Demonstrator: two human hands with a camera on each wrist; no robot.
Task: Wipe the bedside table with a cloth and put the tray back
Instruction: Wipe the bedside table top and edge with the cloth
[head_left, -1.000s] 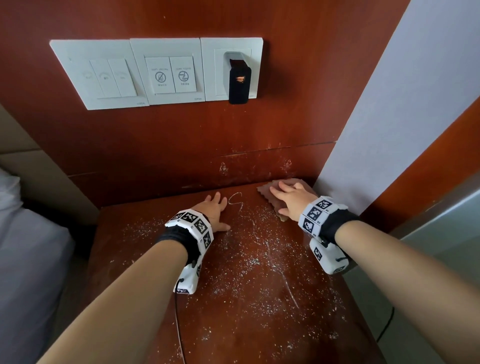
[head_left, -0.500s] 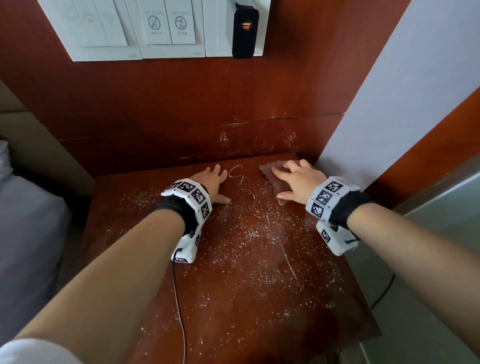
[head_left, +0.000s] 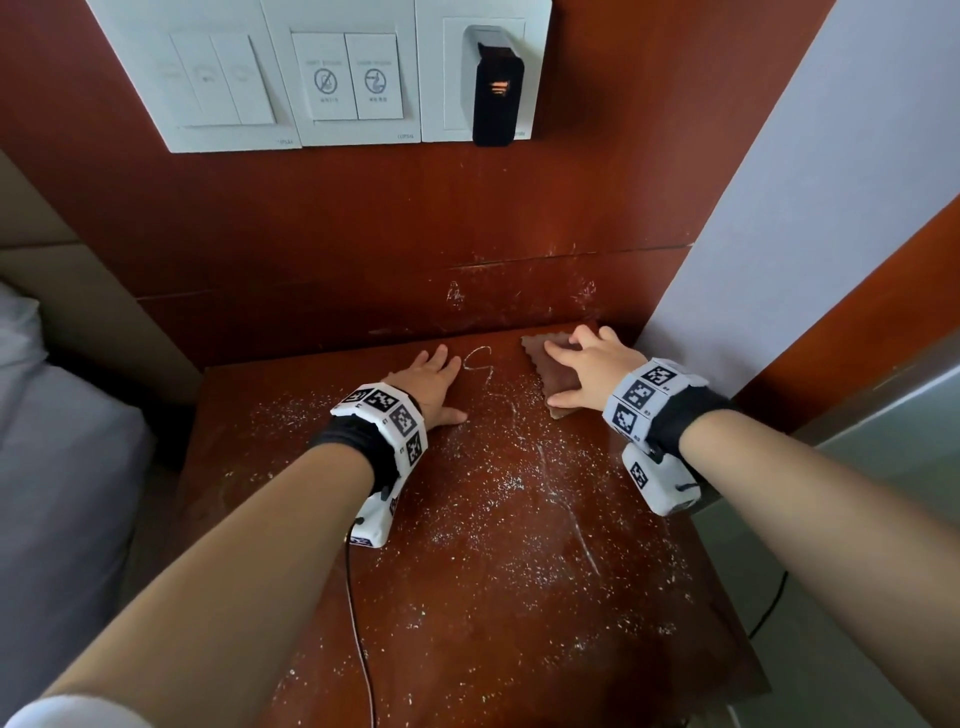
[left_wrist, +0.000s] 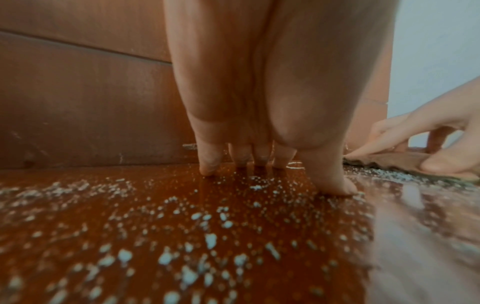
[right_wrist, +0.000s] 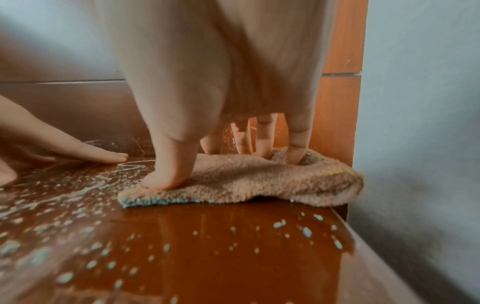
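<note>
Your right hand (head_left: 597, 371) presses flat on the cloth (head_left: 553, 374) at the bench's (head_left: 519, 597) back right corner; left hand (head_left: 431, 384) lies flat, empty, beside it.

Glossy reddish wood bedside table (head_left: 467, 597) speckled with white crumbs; fuzzy tan cloth (right_wrist: 259, 181).

Reddish-brown glossy wooden bedside table (head_left: 467, 597), speckled with white crumbs (head_left: 519, 483). Tan fuzzy cloth (right_wrist: 259, 181); black-and-white checker-patterned wrist bands (head_left: 387, 415).

Bedside table (head_left: 467, 597) — white powder (head_left: 519, 483), brown cloth (head_left: 556, 374) at back-right corner.
</note>
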